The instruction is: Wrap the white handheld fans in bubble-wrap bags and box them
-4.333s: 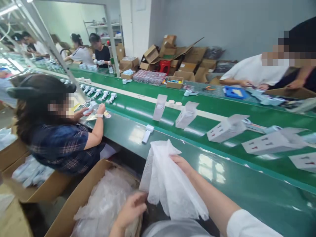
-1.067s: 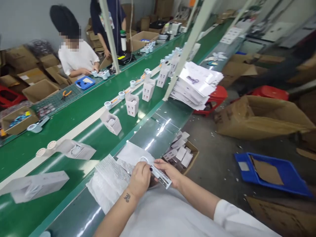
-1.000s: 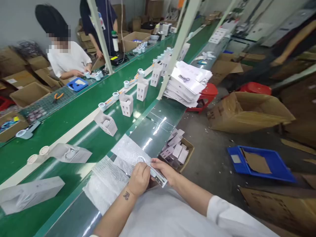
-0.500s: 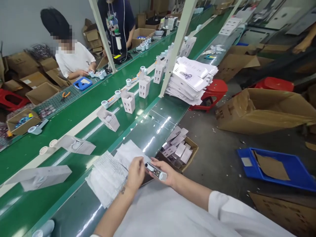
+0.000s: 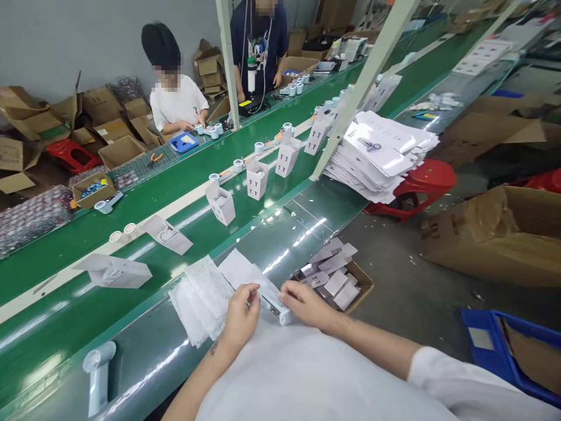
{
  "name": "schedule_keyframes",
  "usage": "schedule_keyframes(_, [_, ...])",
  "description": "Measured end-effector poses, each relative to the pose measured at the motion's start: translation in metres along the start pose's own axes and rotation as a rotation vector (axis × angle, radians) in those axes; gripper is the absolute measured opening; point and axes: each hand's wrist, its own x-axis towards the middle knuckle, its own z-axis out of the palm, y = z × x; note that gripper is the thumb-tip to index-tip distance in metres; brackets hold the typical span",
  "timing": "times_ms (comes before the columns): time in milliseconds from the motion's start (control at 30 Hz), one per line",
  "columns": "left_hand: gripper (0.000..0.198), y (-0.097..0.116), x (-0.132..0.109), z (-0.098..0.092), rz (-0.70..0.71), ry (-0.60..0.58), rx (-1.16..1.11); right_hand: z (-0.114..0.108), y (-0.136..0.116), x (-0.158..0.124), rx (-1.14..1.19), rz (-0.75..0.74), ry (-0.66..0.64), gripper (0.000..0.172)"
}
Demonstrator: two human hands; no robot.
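Note:
Between my hands lies a light-blue handheld device (image 5: 284, 316) with a dark, shiny strip along its side, at the near edge of a white pouch (image 5: 241, 269). My right hand (image 5: 309, 304) is closed at the device's right side, thumb and finger against it. My left hand (image 5: 241, 316) has its fingers curled and thumb pressed in, just left of the device; whatever it pinches is hidden. Left of the pouch is a stack of white bubble-wrap pouches (image 5: 201, 298). A similar light-blue device with a round head (image 5: 100, 374) lies on the bench at lower left.
Open white boxes (image 5: 221, 203) stand or lie along the green conveyor (image 5: 175, 280). A stack of printed sheets (image 5: 381, 152) sits beside a post (image 5: 363, 88). Below the bench is a carton of white boxes (image 5: 366, 286). Two people (image 5: 177, 105) are across the line.
The view has swung left, so the scene sits further right. The device has turned and lowered to the pouch's edge. My right hand has shifted from beneath it to its side.

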Motion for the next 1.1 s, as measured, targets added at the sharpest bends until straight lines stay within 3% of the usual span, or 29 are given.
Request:
schedule_keyframes(67, [0.024,0.005,-0.002,-0.009,0.015,-0.045,-0.011,-0.007,-0.020,-0.008,-0.239,-0.204,-0.158,0.022])
schedule_keyframes(133, [0.023,0.008,0.003,-0.022,0.068,-0.050,-0.006,-0.008,-0.034,-0.005,-0.250,-0.218,-0.274,0.022])
schedule_keyframes(200, [0.020,0.009,0.018,-0.038,0.074,0.029,0.012,0.002,-0.041,0.010,-0.162,-0.198,-0.252,0.023])
schedule_keyframes(300, [0.018,0.001,0.047,-0.063,-0.184,0.159,-0.058,0.041,-0.040,0.043,-0.106,-0.372,-0.093,0.023])
schedule_keyframes(400, [0.035,-0.024,0.062,-0.078,-0.557,0.086,-0.354,0.095,-0.028,0.067,-0.226,-0.622,-0.028,0.021])
schedule_keyframes(467, [0.047,-0.048,0.060,-0.083,-0.664,0.096,-0.501,0.127,-0.015,0.077,-0.334,-0.684,-0.112,0.020])
schedule_keyframes(533, [0.049,-0.075,0.053,-0.087,-0.679,0.203,-0.512,0.150,0.002,0.083,-0.464,-0.665,-0.276,0.018])
schedule_keyframes(633, [0.038,-0.112,0.038,-0.101,-0.672,0.322,-0.417,0.161,0.026,0.092,-0.619,-0.614,-0.440,0.014])
schedule_keyframes(700, [0.030,-0.129,0.028,-0.113,-0.672,0.336,-0.345,0.157,0.043,0.100,-0.686,-0.569,-0.402,0.019])
schedule_keyframes(800, [0.022,-0.144,0.009,-0.135,-0.636,0.356,-0.191,0.148,0.069,0.113,-0.887,-0.427,-0.315,0.050])
schedule_keyframes(867, [0.018,-0.152,-0.011,-0.155,-0.552,0.425,0.072,0.148,0.085,0.121,-1.024,-0.362,-0.342,0.060])
schedule_keyframes(933, [0.021,-0.166,-0.043,-0.181,-0.544,0.590,0.444,0.151,0.095,0.124,-1.083,-0.373,-0.380,0.060])
schedule_keyframes(967, [0.025,-0.176,-0.063,-0.196,-0.617,0.695,0.610,0.153,0.097,0.124,-1.091,-0.392,-0.386,0.059])
schedule_keyframes(1033, [0.034,-0.200,-0.106,-0.228,-0.923,0.904,0.792,0.155,0.097,0.121,-1.082,-0.429,-0.391,0.056])
schedule_keyframes(1067, [0.038,-0.213,-0.127,-0.243,-1.098,0.888,0.777,0.153,0.095,0.118,-1.061,-0.450,-0.389,0.054])
schedule_keyframes(1100, [0.037,-0.225,-0.145,-0.257,-1.175,0.777,0.714,0.150,0.093,0.115,-1.024,-0.475,-0.375,0.052])
